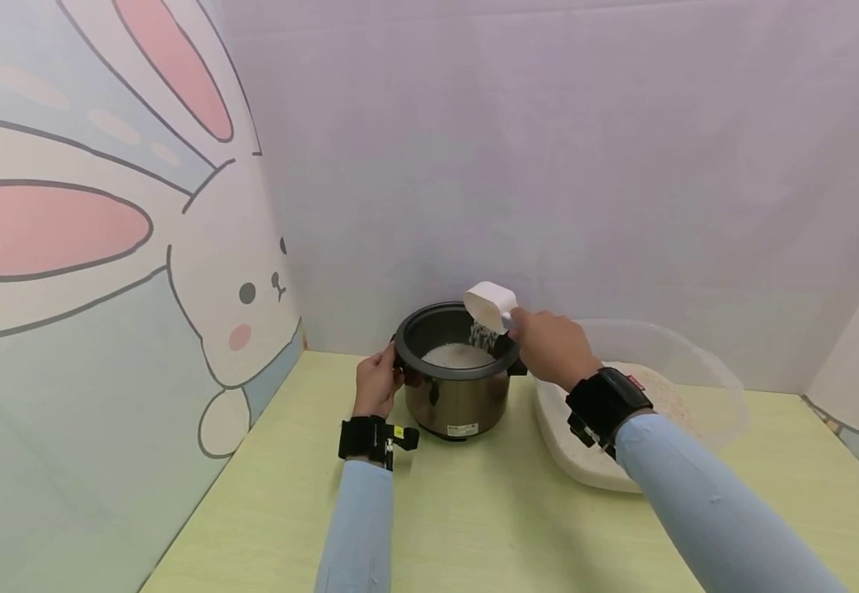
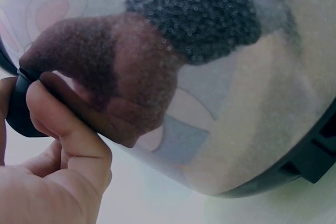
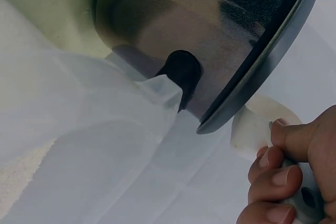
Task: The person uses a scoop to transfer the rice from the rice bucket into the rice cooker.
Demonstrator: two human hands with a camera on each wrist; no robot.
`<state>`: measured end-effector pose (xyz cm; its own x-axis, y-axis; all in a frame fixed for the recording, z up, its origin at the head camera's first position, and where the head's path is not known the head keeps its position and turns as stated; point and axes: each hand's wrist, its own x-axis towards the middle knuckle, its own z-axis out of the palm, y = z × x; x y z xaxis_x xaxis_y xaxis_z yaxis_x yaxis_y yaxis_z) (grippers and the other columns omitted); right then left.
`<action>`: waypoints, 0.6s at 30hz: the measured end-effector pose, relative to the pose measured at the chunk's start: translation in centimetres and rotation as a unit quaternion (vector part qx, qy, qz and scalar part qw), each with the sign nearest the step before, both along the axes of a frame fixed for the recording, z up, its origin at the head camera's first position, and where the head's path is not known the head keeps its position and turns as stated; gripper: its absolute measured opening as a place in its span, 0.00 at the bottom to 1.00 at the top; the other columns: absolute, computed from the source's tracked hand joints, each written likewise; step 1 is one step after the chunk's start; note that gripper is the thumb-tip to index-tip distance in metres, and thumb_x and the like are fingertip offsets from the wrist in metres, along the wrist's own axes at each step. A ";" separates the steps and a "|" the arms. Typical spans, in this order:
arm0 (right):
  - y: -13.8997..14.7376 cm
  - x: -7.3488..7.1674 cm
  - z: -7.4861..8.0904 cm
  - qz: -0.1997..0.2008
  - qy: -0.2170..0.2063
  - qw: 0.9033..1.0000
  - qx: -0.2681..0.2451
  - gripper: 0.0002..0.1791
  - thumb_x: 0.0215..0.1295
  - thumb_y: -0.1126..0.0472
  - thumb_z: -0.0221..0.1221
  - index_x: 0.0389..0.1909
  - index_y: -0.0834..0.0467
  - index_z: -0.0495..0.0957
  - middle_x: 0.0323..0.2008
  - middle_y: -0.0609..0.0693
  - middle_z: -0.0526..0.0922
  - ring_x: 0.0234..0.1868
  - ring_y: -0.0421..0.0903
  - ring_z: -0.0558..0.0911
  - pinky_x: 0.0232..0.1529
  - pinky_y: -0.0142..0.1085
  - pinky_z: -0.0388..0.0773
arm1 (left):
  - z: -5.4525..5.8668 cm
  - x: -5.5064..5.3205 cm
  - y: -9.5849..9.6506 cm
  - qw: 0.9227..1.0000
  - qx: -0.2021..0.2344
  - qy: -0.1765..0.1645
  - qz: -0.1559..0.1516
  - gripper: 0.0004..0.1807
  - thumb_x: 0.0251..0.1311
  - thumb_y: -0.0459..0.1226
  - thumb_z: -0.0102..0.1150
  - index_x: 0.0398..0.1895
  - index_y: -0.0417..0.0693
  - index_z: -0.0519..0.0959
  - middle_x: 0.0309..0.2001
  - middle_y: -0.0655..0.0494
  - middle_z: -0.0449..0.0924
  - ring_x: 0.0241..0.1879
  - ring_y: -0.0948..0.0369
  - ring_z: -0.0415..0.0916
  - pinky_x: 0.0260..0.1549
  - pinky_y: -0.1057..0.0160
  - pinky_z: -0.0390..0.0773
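Note:
A rice cooker with a shiny metallic body and dark rim stands lidless, white rice inside its pot. My left hand grips the black side handle, thumb and fingers bent about it in the left wrist view. Over the right part of the rim, my right hand holds a white measuring scoop by its grey handle. The scoop is tipped, and grains stream from it into the pot. How much rice stays in the scoop is hidden.
To the right, a translucent plastic tub or bag holds a heap of rice, partly behind my right forearm. The pale yellow-green table meets a plain wall behind and a rabbit-patterned wall on the left.

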<state>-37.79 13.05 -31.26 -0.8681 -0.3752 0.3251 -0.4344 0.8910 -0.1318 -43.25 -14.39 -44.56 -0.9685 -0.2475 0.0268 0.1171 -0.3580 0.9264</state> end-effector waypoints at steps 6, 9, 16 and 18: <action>0.0 0.2 -0.3 0.002 0.018 1.000 0.025 0.07 0.75 0.63 0.58 0.47 0.62 0.75 0.31 0.59 0.84 0.26 0.56 0.81 0.23 0.49 0.76 | 0.9 0.8 -0.1 1.000 -0.005 0.001 -0.018 0.17 0.76 0.41 0.56 0.29 0.40 0.80 0.31 0.53 0.71 0.24 0.62 0.68 0.25 0.67 0.74; -0.1 0.3 -0.3 0.002 0.023 0.999 0.031 0.06 0.75 0.63 0.58 0.47 0.62 0.75 0.30 0.58 0.83 0.25 0.56 0.81 0.23 0.50 0.76 | 0.3 0.2 0.0 1.000 -0.003 0.002 -0.012 0.17 0.76 0.43 0.57 0.29 0.42 0.80 0.31 0.54 0.71 0.23 0.63 0.68 0.24 0.68 0.73; -0.2 0.5 -1.0 0.014 0.066 0.997 0.047 0.07 0.74 0.64 0.60 0.46 0.61 0.74 0.27 0.58 0.81 0.24 0.59 0.80 0.23 0.52 0.76 | 0.0 0.1 0.2 1.000 -0.002 0.002 0.006 0.17 0.74 0.44 0.60 0.28 0.42 0.81 0.31 0.54 0.71 0.23 0.64 0.68 0.23 0.69 0.73; -0.1 0.6 -1.1 0.017 0.072 0.996 0.054 0.08 0.74 0.64 0.60 0.48 0.62 0.74 0.27 0.58 0.81 0.24 0.59 0.80 0.24 0.53 0.77 | 0.0 0.1 0.2 1.000 -0.004 0.000 0.009 0.17 0.73 0.44 0.61 0.29 0.42 0.81 0.31 0.54 0.71 0.23 0.64 0.68 0.24 0.70 0.73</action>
<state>-37.22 12.90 -32.39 -0.8012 -0.4432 0.4020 -0.4723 0.8809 0.0297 -43.19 -14.22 -44.52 -0.9640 -0.2643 0.0288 0.1231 -0.3476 0.9295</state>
